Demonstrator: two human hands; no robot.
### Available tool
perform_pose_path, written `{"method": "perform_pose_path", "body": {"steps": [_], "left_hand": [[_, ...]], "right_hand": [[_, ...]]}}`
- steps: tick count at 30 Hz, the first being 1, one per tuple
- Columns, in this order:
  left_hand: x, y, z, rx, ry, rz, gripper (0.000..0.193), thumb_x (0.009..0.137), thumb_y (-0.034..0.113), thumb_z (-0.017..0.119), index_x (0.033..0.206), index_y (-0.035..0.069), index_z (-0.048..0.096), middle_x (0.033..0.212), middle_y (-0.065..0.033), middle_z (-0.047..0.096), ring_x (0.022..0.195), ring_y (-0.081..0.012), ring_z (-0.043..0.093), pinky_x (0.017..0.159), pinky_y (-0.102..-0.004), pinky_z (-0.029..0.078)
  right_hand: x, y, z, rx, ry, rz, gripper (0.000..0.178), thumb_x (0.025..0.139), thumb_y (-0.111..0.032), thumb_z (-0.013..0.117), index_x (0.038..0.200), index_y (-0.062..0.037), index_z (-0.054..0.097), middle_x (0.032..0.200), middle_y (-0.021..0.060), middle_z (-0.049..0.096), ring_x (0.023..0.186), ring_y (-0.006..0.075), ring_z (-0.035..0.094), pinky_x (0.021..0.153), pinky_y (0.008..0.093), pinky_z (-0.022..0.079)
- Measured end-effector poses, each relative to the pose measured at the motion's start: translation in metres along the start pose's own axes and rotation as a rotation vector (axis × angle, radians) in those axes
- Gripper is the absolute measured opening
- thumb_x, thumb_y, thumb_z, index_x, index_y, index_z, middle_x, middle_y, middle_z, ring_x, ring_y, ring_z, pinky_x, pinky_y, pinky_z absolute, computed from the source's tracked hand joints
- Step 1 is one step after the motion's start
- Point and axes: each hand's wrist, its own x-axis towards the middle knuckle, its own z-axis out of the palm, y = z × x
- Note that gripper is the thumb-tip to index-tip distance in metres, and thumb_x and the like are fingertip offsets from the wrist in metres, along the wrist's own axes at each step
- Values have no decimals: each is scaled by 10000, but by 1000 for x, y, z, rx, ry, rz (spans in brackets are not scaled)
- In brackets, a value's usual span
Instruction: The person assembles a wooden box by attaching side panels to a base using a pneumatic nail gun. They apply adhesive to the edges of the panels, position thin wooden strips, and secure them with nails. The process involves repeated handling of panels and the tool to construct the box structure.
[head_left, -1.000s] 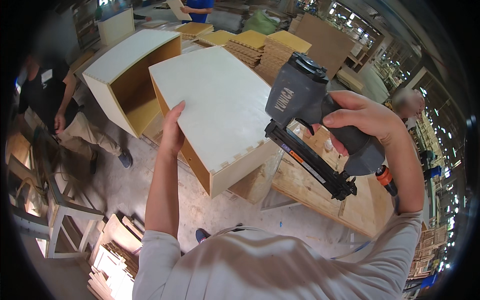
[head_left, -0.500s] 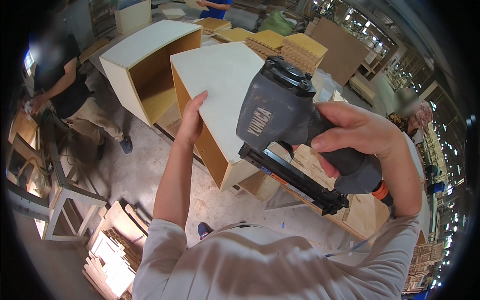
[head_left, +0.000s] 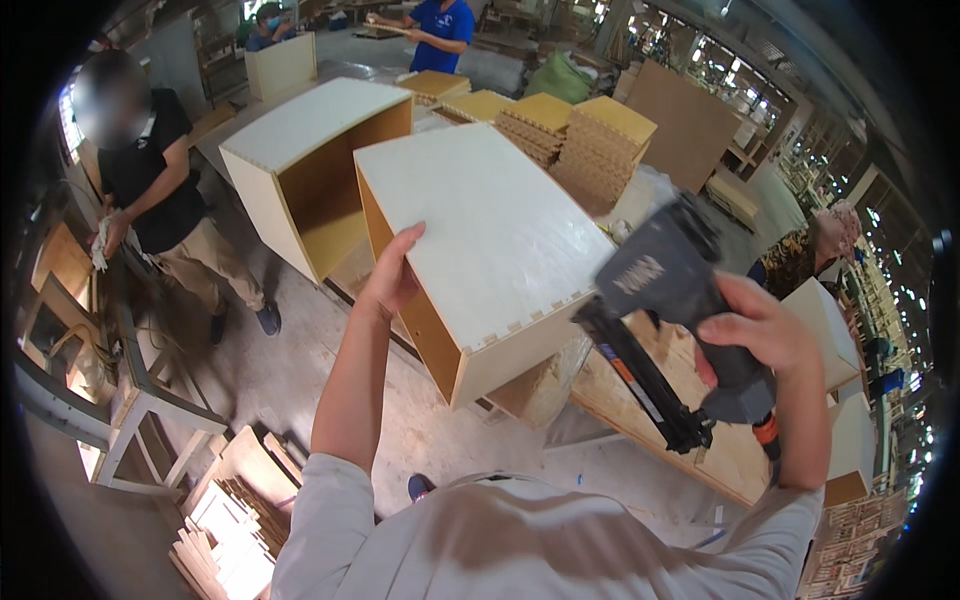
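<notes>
My right hand (head_left: 745,335) is wrapped round the black grip of a dark grey pneumatic nail gun (head_left: 655,260). An orange hose fitting shows at the gun's handle end. The gun is held in the air by the right front corner of a wooden drawer box (head_left: 470,220), its nose apart from the panel as far as I can see. My left hand (head_left: 393,270) grips the box's left edge, thumb on the white top panel and fingers hidden inside the open side. Jointed corners run along the box's front edge.
A second white-topped box (head_left: 320,120) stands to the left on the bench. Stacked yellow-faced panels (head_left: 605,150) lie behind. A plywood board (head_left: 640,400) extends under the gun. One person (head_left: 160,190) stands at left, another in blue (head_left: 440,30) at the back. Wood offcuts (head_left: 230,520) lie lower left.
The nail gun has moved right and away from over the box, uncovering its right front corner. My left hand keeps its hold on the edge. The whole view has tilted up slightly.
</notes>
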Motion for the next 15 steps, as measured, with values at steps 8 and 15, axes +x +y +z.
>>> {"method": "perform_pose_path", "body": {"steps": [8,15], "left_hand": [[-39,-20,25,-201,173,-1,518,824,351,503,1211,6,501,1140,-135,588,1048,-276,567,917,-402,454],[-103,-72,105,-411,401,384,499,840,319,464,1229,7,468,1183,-127,552,1099,-264,531,936,-388,437]], "right_hand": [[-37,201,-55,94,586,135,341,814,-119,577,1120,-22,461,755,73,540,514,186,583,447,325,487],[-20,349,-43,132,783,278,277,817,-125,567,1016,33,458,720,107,560,462,195,584,415,321,487]]}}
